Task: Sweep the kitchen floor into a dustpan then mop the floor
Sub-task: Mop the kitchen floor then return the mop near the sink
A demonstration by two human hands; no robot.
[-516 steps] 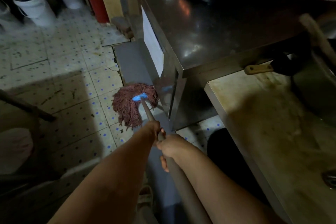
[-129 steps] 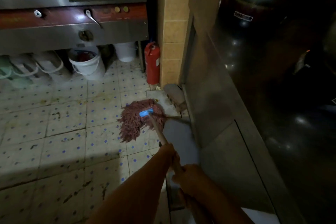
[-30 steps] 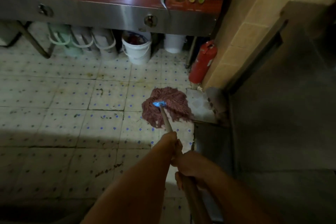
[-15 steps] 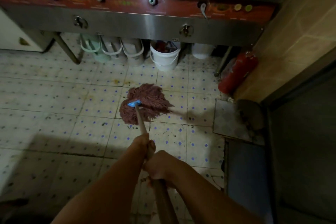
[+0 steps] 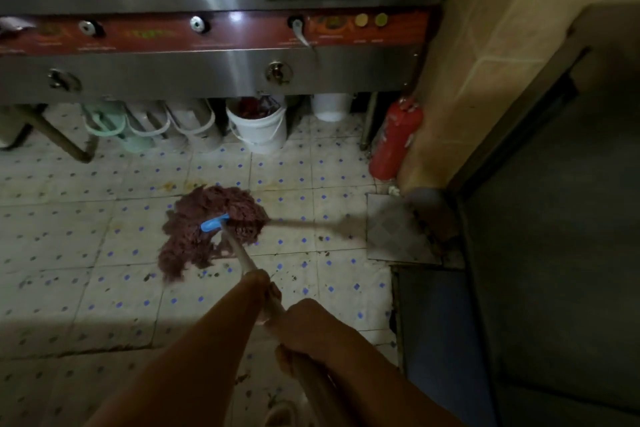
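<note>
Both hands, left hand [image 5: 265, 291] and right hand [image 5: 304, 329], grip the mop [image 5: 211, 229]; swinging toward 1 o'clock could topple the extinguisher [image 5: 394, 139].

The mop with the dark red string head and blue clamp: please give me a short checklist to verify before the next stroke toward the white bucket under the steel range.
1. Both hands on the pale mop handle: left hand ahead, right hand behind it, each grip closed around it. Ok.
2. Dark red string mop head lies flat on the blue-dotted tiled floor. Ok.
3. Path to the white plastic bucket: bare tiles between. Ok.
4. Red fire extinguisher stands to the right, apart from the mop head. Ok.
5. Floor clean: dark specks remain near the mop. Not ok.
6. Mop wet enough: cannot tell.
</note>
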